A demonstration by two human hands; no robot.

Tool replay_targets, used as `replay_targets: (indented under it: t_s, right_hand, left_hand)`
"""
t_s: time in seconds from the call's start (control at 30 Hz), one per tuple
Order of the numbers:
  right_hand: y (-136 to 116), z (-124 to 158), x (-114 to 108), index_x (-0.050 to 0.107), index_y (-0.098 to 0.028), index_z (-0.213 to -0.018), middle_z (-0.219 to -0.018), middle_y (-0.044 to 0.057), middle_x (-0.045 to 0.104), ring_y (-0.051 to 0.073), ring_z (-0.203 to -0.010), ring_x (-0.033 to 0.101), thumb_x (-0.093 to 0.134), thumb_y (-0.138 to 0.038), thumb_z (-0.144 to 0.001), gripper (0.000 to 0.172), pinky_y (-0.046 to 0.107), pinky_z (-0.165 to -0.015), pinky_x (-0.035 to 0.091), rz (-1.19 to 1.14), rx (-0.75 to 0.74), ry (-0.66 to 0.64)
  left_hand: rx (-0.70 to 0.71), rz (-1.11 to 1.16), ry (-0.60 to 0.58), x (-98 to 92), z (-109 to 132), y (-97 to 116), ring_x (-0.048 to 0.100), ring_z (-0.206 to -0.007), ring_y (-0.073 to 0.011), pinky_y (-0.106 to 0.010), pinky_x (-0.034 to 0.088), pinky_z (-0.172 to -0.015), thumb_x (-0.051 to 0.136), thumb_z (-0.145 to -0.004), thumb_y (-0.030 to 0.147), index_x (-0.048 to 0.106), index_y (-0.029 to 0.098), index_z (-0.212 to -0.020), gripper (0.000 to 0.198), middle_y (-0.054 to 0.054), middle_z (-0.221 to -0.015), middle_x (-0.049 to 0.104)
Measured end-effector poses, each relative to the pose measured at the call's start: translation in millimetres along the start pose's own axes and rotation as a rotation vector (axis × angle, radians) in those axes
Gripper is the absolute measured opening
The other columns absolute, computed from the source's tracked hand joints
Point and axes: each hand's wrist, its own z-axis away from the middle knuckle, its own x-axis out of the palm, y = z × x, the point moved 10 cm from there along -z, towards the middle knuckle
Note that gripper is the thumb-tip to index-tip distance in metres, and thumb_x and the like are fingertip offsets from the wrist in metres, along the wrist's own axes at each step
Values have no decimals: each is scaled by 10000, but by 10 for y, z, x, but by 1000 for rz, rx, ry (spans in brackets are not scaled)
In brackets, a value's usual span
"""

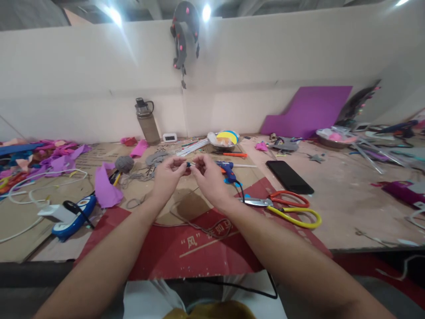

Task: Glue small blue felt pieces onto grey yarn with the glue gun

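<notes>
Dark teal, a small piece [188,164] sits near mid-frame, its long axis seemingly running left to right, though it is too small to be sure. The left hand [170,175] pinches its left end, the right hand [209,177] its right, both equally near. A blue glue gun [226,169] lies just right of them.

On our tabletop [345,204], we see scissors [265,202] in front of a phone [289,177]. A bottle [148,127] stands left of a bowl [223,147], and a glue gun [227,170] lies before the bowl.
</notes>
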Motion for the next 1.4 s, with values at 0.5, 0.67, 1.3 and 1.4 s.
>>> replay_targets:
  t_s: [0.5,0.67,1.3,1.4]
  right_hand:
    - [-142,12,-60,608,-182,-810,-780,12,587,134,-704,498,571,-210,-811,47,275,-689,395,157,-74,50]
    - [-136,-3,-73,594,-181,-764,-742,5,568,131,-678,476,559,-243,-819,90,271,-663,369,160,-63,64]
    - [6,-32,-72,663,-186,-745,-710,11,625,143,-673,514,585,-300,-789,145,258,-616,367,77,55,106]
    - [31,-37,-72,654,-179,-731,-695,3,621,132,-649,501,583,-302,-770,148,246,-598,355,58,80,104]
  left_hand:
    - [73,-92,4,-29,34,163,667,-620,-144,-277,566,-651,668,-751,325,656,144,-789,185,-20,-703,681]
    - [66,-66,5,-21,39,168,656,-604,-136,-278,567,-641,678,-739,330,653,142,-778,194,-19,-698,677]
    - [-20,50,-45,27,47,47,620,-537,-115,-260,542,-575,693,-722,316,636,132,-757,196,-13,-659,653]
    - [-20,53,-56,41,52,51,620,-537,-116,-259,539,-571,702,-715,320,635,133,-756,202,-8,-653,650]
